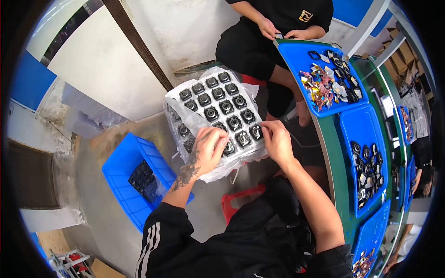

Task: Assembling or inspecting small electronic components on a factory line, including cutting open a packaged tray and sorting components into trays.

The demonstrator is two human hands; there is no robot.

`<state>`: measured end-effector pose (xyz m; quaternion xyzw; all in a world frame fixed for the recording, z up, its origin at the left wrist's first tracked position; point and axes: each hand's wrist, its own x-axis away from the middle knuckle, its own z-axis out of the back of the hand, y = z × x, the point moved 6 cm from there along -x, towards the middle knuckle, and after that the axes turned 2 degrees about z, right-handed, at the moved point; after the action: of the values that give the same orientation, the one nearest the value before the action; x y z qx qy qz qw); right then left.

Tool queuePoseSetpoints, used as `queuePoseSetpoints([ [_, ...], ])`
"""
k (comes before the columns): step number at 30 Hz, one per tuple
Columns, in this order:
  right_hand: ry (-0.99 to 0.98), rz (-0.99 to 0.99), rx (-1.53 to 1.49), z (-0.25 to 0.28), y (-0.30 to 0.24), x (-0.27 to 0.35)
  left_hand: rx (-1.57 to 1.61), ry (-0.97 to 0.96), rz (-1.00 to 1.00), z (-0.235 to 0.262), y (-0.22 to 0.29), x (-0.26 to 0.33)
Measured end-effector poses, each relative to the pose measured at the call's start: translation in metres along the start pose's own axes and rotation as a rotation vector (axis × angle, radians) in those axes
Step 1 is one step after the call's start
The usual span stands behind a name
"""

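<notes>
A stack of pale plastic trays with thin translucent wrapping stands in front of me. Rows of black watch cases with round dials sit in the top tray's pockets. My right hand is at the tray's near right corner, its thumb and fingers closed on the edge of a watch case. My left hand is over the near left part, fingers curled together beside another watch case. What its fingertips hold is hidden. One more watch case lies between my hands.
On the floor at left, a blue bin contains black parts. A red stool is below the trays. Right, a green bench bears blue trays of parts. Across from me sits another person, holding a small piece.
</notes>
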<state>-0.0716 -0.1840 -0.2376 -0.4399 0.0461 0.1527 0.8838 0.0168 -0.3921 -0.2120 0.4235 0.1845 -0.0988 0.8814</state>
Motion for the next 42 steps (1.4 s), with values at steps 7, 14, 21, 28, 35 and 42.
queuePoseSetpoints([
  [7, -0.144, -0.265, -0.406, -0.003, 0.048, -0.016, -0.035, -0.095, -0.138, 0.000, 0.022, -0.041],
  [14, -0.577, -0.297, -0.241, 0.005, 0.046, 0.011, -0.098, -0.244, -0.095, -0.028, 0.016, -0.042],
  [21, -0.252, -0.084, 0.042, 0.023, 0.029, 0.002, -0.436, -0.367, -0.240, -0.057, 0.033, -0.041],
  [28, -0.236, -0.140, 0.008, 0.022, 0.027, 0.003, -0.341, -0.296, -0.232, -0.056, 0.023, -0.038],
  [35, -0.211, -0.103, -0.081, 0.024, 0.022, 0.007, -0.168, -0.292, -0.011, -0.052, 0.012, -0.039],
  [42, -0.294, -0.135, -0.132, 0.012, 0.022, 0.019, 0.022, -0.220, 0.062, -0.047, 0.001, -0.034],
])
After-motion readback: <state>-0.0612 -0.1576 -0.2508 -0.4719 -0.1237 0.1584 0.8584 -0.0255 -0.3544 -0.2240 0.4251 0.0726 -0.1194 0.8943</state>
